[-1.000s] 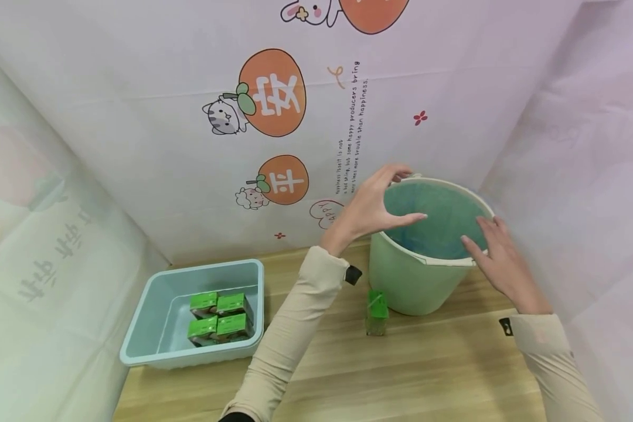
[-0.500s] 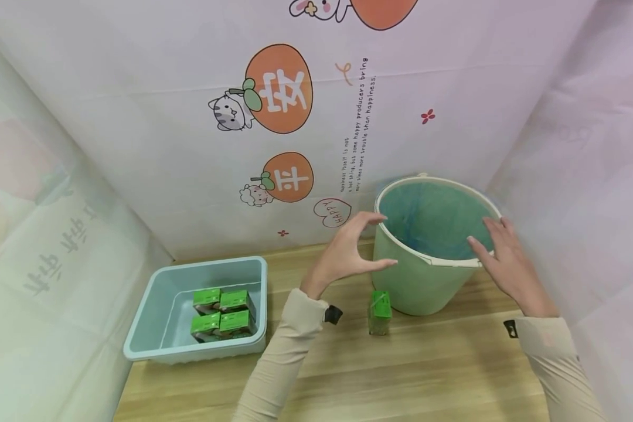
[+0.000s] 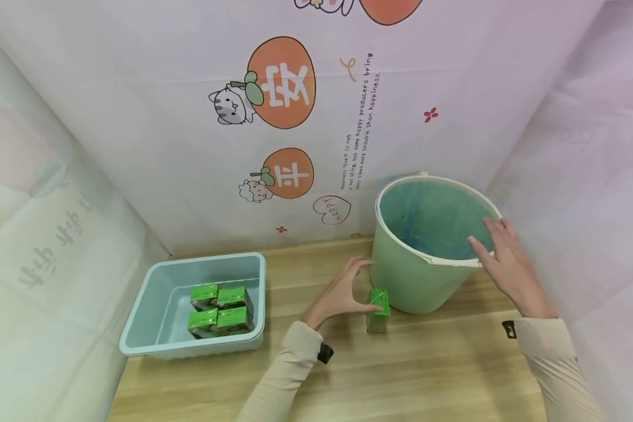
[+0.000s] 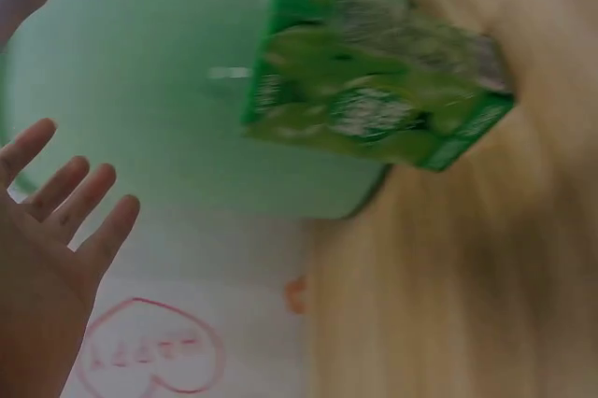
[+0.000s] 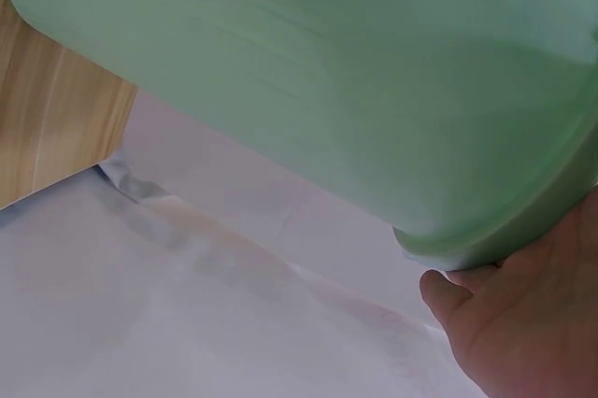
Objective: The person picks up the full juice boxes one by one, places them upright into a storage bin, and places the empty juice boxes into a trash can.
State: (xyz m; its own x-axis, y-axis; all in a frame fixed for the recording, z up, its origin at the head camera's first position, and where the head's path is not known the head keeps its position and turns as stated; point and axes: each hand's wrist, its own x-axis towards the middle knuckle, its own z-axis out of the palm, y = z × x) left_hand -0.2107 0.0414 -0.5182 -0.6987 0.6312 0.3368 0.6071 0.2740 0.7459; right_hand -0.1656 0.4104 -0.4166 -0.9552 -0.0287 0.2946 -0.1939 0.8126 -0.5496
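A green juice box (image 3: 378,310) with a straw on it stands upright on the table before a pale green bucket (image 3: 417,275). Just left of the box is my left hand (image 3: 340,296), thumb and fingers spread in a C. In the head view the thumb tip overlaps the box top; in the left wrist view the fingers are apart from the printed juice box (image 4: 374,85). My right hand (image 3: 509,266) rests on the right side of the bucket's rim, fingers spread. The right wrist view shows this hand (image 5: 533,314) touching the rim from outside; most of its fingers are hidden.
A light blue plastic basin (image 3: 137,328) at the left holds several green-topped juice boxes (image 3: 233,318). Printed white cloth (image 3: 190,176) walls the wooden table (image 3: 401,375) at the back and both sides.
My left hand has come away from over the bucket's mouth, down and leftward to the juice box. The right hand has stayed at the rim. The view has shifted slightly.
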